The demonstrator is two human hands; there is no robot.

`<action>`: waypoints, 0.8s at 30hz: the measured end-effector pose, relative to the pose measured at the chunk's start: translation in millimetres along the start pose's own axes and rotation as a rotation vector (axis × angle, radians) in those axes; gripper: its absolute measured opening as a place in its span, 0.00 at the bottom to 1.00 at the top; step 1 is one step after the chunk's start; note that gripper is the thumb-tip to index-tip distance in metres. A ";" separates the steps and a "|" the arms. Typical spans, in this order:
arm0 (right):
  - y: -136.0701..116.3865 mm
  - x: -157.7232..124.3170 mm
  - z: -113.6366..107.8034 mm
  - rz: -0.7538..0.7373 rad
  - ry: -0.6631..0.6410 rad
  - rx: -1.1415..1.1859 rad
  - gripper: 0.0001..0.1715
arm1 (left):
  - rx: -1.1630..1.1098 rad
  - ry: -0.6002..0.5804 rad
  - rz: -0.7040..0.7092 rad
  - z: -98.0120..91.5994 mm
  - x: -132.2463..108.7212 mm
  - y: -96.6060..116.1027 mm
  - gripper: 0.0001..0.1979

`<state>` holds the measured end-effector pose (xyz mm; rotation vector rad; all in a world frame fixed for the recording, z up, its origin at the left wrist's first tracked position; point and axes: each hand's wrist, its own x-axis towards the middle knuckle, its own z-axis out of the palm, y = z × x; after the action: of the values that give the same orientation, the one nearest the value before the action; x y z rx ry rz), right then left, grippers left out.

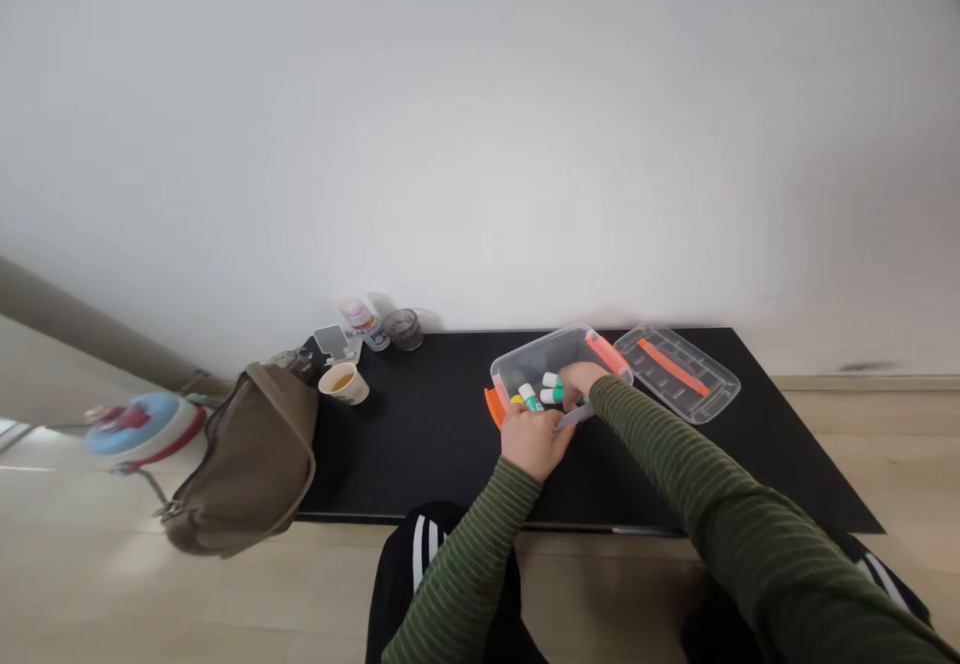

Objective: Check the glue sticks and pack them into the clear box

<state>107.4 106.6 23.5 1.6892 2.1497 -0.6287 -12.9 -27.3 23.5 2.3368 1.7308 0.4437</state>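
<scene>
A clear plastic box with orange latches stands without its lid on the black table. Several white-and-green tubes lie inside it, beside a small yellow item. My left hand is closed on the near rim of the box. My right hand reaches in over the right side, next to the tubes; its fingers are bent down and partly hidden, so what they hold cannot be made out. The clear lid with an orange handle lies to the right of the box.
Left on the table are a paper cup with orange liquid, a dark glass cup, a white bottle and a small clear case. A brown bag rests at the left end, near a blue-and-white container. A wall stands behind.
</scene>
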 end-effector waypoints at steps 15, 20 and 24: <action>55.5 -128.5 84.6 -0.568 1.053 0.057 0.16 | -0.425 0.188 0.135 -0.6 -19.9 21.0 0.25; 70.3 -128.3 119.0 -0.443 1.006 0.029 0.13 | -0.266 0.011 0.032 29.9 -22.6 49.0 0.17; 83.9 -129.2 115.4 -0.356 1.013 -0.081 0.13 | -0.338 0.055 -0.032 42.5 -17.4 57.5 0.17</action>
<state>218.6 -44.6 -19.0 1.7927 3.1206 0.3622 49.0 -60.1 0.9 2.0728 1.5707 0.7376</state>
